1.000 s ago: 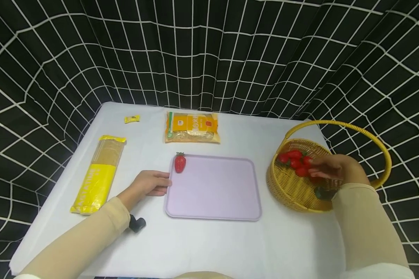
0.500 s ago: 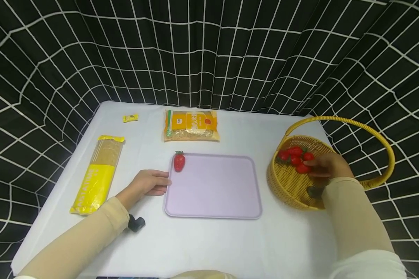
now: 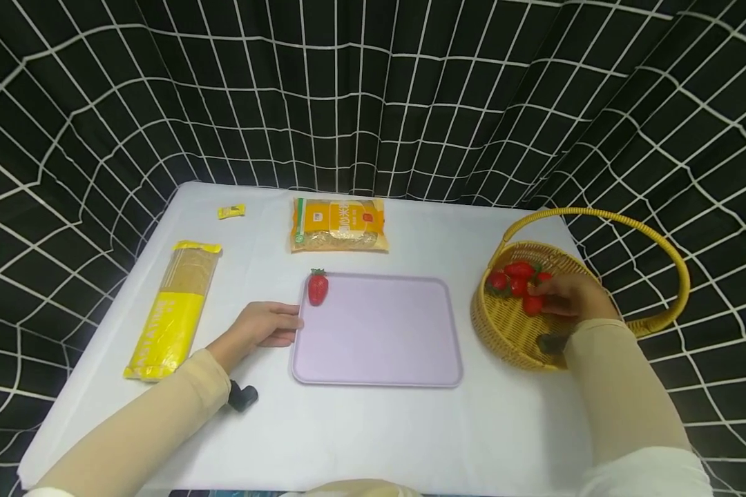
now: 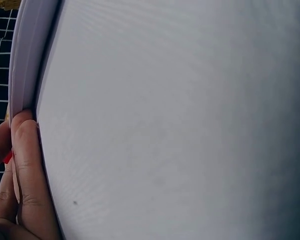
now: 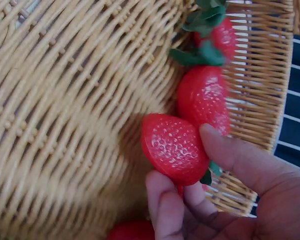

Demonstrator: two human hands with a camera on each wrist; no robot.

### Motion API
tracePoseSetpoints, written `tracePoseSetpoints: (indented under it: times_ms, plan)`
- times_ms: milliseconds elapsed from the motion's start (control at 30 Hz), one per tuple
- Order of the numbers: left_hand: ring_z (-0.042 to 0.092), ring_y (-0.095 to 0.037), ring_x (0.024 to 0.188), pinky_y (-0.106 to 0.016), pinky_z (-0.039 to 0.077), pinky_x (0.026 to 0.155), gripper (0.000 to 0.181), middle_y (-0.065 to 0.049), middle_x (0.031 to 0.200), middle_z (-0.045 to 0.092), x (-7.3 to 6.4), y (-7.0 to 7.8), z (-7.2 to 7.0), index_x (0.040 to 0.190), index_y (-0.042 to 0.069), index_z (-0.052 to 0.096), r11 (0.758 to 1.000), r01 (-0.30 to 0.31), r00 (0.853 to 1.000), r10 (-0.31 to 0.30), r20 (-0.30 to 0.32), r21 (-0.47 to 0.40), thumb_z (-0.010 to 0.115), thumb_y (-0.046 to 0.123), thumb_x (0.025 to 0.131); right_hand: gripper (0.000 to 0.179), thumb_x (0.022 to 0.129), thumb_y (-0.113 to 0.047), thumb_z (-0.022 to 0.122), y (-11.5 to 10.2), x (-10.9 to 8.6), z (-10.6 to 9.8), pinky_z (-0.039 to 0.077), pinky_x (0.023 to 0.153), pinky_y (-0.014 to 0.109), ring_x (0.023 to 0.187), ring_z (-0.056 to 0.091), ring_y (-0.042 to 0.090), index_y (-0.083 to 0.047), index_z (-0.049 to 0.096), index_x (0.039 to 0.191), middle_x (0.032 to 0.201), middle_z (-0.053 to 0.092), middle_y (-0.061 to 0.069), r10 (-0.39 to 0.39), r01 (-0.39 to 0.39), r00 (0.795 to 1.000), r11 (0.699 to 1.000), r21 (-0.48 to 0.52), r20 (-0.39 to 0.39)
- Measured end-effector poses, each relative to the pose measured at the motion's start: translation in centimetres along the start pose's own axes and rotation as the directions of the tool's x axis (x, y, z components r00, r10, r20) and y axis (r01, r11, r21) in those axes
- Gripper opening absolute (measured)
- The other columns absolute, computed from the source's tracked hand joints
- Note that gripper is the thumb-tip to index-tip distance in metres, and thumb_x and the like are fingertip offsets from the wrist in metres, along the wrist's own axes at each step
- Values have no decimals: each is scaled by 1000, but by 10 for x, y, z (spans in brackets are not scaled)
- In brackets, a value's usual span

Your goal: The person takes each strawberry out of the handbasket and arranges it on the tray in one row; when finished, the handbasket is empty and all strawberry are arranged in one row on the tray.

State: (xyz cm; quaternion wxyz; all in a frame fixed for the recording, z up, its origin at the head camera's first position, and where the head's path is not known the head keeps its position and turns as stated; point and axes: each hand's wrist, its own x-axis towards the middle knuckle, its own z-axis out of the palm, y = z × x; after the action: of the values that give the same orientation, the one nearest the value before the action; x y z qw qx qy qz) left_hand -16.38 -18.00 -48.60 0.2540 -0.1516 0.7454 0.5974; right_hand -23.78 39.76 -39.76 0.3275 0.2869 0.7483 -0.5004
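My left hand (image 3: 264, 324) holds the left rim of a lilac rectangular tray (image 3: 379, 335), thumb on one side and fingers on the other in the left wrist view. One red strawberry (image 3: 318, 288) with a green leafy top lies at the tray's upper left corner. On the right, my right hand (image 3: 572, 297) reaches into a yellow wicker basket (image 3: 490, 331) with a tall arched handle. Its thumb and fingers pinch a shiny red strawberry (image 5: 173, 149). Several more strawberries (image 5: 202, 97) lie around it against the basket wall.
A yellow pasta packet (image 3: 170, 317) lies left of the tray. Behind the tray is an orange-and-clear food bag (image 3: 338, 224), with a small yellow wrapped piece (image 3: 231, 211) farther left. A black curtain with white grid lines (image 3: 348, 90) encloses the white table (image 3: 373, 442).
My right hand has moved left and deeper into the basket, and its fingers have come together on a strawberry. The left hand stays at the tray's rim.
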Motion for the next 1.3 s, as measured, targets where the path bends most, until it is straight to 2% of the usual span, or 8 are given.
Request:
tracePoseSetpoints:
  times_ms: [100,200,333,533,700,867,1133,1300]
  plan:
    - [71,-19,79,-32,61,72,52,-11,98,72,1,0,-3,133,3,59,1000,2,1000,-2,-8,7,77,16,85,53,88,-33,75,-6,-13,-2,42,107,44,91,67,18,-1,51,123,92,74,5,-21,19,1000,998,-61,-23]
    - [71,-19,78,-32,61,71,52,-11,97,72,1,1,-8,133,3,59,1000,7,1000,-7,-20,7,77,16,85,57,90,-39,72,-22,-29,-5,32,113,53,93,66,17,3,54,124,95,73,3,-73,80,996,975,-206,41]
    - [71,-19,77,-32,61,71,53,-10,94,72,-1,1,-14,133,2,58,1000,8,999,-7,-31,10,76,16,85,43,96,-32,65,-52,-50,14,47,103,43,90,64,16,6,61,115,95,69,2,-221,269,959,906,-327,178]
    - [71,-19,76,-32,62,70,48,-10,93,72,-1,-5,-10,130,4,61,1000,2,998,-3,-57,-5,76,15,86,46,91,-27,72,-85,-64,105,58,83,31,88,67,23,11,58,115,99,68,13,-375,483,868,788,-381,325]
    - [71,-20,76,-32,62,70,49,-10,93,72,4,-10,3,129,4,62,999,4,1000,-5,-31,-32,77,15,84,43,85,-29,78,-97,-35,188,58,81,32,81,66,19,5,63,107,93,68,10,-336,467,880,747,-474,337]
    - [71,-20,74,-33,62,69,46,-10,91,73,7,-8,4,127,6,64,999,7,999,-9,-51,-38,77,14,84,42,78,-36,82,-102,-2,261,51,81,32,85,60,21,-1,71,99,90,69,8,-429,488,870,688,-537,242]
    - [72,-21,75,-33,62,69,45,-10,92,73,7,-5,2,127,6,65,999,17,999,-18,-45,-33,77,14,84,29,79,-31,83,-104,16,322,49,68,29,73,59,22,-4,72,85,75,69,9,-468,460,878,765,-451,102]
    - [71,-20,74,-32,62,70,45,-10,91,73,5,-4,1,127,6,65,999,20,999,-21,-39,-34,77,13,84,26,78,-27,84,-105,17,337,48,59,26,68,55,18,-5,71,81,70,65,6,-504,471,861,735,-488,73]
